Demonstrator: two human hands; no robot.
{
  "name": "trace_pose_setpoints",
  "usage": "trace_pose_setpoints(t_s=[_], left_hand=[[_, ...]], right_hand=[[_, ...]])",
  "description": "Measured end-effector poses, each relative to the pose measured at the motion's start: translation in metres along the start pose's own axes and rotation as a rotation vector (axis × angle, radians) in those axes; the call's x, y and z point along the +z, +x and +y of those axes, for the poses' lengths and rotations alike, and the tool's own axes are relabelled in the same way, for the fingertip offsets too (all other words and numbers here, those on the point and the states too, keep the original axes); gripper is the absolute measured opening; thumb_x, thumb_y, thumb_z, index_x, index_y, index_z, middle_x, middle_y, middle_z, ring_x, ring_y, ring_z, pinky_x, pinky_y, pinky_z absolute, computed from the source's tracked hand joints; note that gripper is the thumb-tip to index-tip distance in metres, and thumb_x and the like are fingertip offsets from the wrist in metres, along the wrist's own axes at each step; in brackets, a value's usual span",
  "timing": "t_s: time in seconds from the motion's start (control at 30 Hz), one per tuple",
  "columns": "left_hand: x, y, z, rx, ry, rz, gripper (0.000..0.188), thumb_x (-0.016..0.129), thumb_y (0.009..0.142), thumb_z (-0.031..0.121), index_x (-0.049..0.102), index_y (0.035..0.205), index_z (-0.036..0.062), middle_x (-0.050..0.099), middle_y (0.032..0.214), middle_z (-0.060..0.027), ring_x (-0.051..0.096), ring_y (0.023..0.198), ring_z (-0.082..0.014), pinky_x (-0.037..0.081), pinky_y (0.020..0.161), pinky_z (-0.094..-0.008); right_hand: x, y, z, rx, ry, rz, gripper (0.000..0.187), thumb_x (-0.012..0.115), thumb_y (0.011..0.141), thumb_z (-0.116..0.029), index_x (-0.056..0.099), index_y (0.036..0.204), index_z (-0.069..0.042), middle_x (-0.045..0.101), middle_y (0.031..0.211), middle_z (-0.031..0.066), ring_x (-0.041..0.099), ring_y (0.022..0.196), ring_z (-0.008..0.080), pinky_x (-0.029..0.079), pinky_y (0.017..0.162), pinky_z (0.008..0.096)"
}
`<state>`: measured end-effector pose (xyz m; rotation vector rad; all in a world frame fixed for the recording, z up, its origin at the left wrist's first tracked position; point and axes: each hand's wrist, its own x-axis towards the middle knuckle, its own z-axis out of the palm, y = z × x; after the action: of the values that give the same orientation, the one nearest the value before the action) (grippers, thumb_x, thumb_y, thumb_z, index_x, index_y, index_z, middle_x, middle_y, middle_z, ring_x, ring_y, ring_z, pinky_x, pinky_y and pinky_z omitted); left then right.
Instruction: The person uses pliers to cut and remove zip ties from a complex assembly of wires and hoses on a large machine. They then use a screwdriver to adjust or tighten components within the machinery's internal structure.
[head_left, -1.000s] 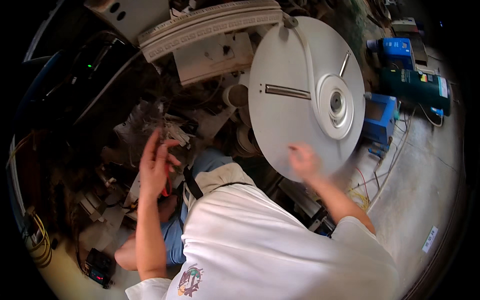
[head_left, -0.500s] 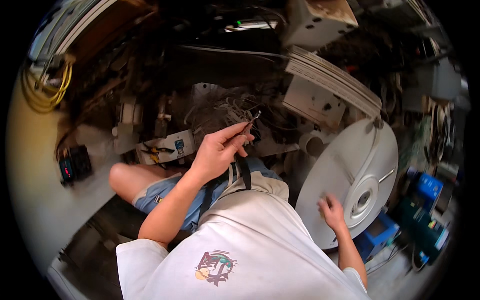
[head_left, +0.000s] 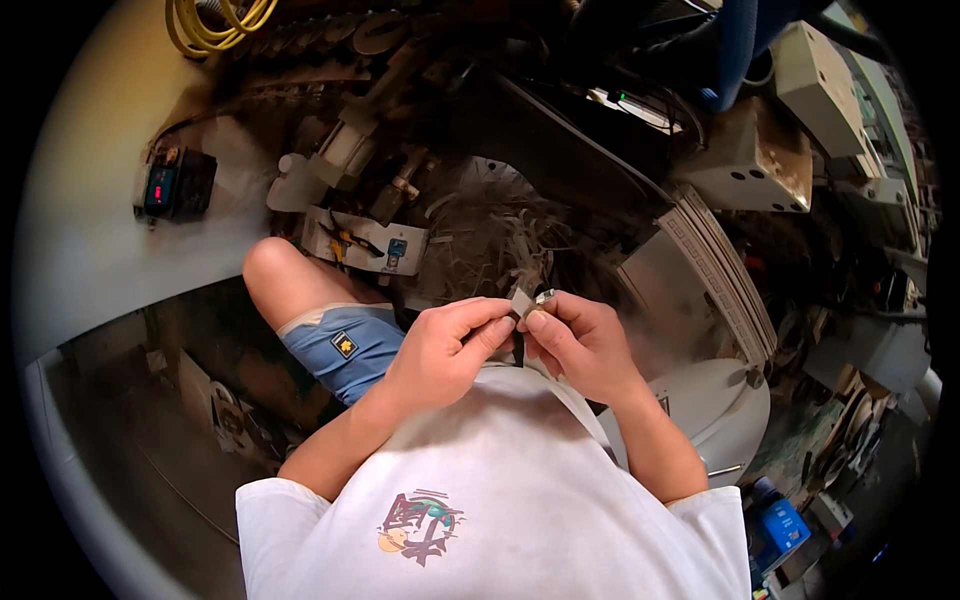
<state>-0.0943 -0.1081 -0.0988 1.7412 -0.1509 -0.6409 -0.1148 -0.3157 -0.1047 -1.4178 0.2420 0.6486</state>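
Close together in front of my shirt, both hands have their fingers pinched. My left hand [head_left: 450,345] grips a small pale flat piece [head_left: 522,302] between thumb and forefinger. Right beside it, my right hand [head_left: 585,345] pinches a small shiny metal-tipped piece [head_left: 545,296]. The two pieces nearly touch or meet; fingers hide their lower parts, and their exact kind is too small to tell. Beyond the fingertips lies a tangle of pale strips [head_left: 520,235] in a dark, dusty machine space.
Pliers with yellow-and-black handles [head_left: 350,238] lie on a white box [head_left: 400,250] at left. A large white disc [head_left: 715,415] stands at right, below a ribbed pale guard [head_left: 715,270]. A small device with a red display [head_left: 160,188] sits far left. Yellow cable [head_left: 215,35] hangs above.
My right hand has left the area by the white disc and come in beside my left hand. My left hand has drawn lower and closer to my body. The view has turned.
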Motion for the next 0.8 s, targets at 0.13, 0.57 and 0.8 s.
trace_pose_setpoints(t_s=[0.13,0.57,0.8], left_hand=[[0.006,-0.008,0.005,-0.094,-0.016,0.039,0.022,0.057,0.101,0.008,0.068,0.118,-0.0023,0.062,0.075,-0.0058,0.056,0.067,-0.0082,0.047,0.063,-0.0252],[0.039,-0.038,0.006,-0.197,0.12,0.253,0.029,0.06,0.101,0.009,0.066,0.126,-0.0037,0.063,0.073,-0.0047,0.056,0.067,-0.0082,0.048,0.064,-0.0243],[0.044,-0.034,-0.001,-0.11,0.187,0.314,0.025,0.063,0.099,0.009,0.069,0.121,-0.0028,0.067,0.076,-0.007,0.056,0.062,-0.0082,0.047,0.059,-0.0237]], right_hand=[[-0.013,0.01,0.0,0.021,0.009,-0.146,0.025,0.061,0.102,-0.02,0.066,0.088,-0.001,0.061,0.069,-0.0014,0.05,0.06,0.0047,0.04,0.054,0.0233],[-0.027,0.01,0.026,0.04,0.179,-0.113,0.025,0.06,0.103,-0.022,0.067,0.089,-0.002,0.059,0.068,-0.0002,0.051,0.06,0.0043,0.04,0.052,0.0243],[-0.025,0.006,0.024,0.051,0.111,-0.075,0.026,0.058,0.103,-0.023,0.067,0.089,-0.002,0.053,0.06,-0.0007,0.044,0.05,0.0036,0.033,0.046,0.0226]])
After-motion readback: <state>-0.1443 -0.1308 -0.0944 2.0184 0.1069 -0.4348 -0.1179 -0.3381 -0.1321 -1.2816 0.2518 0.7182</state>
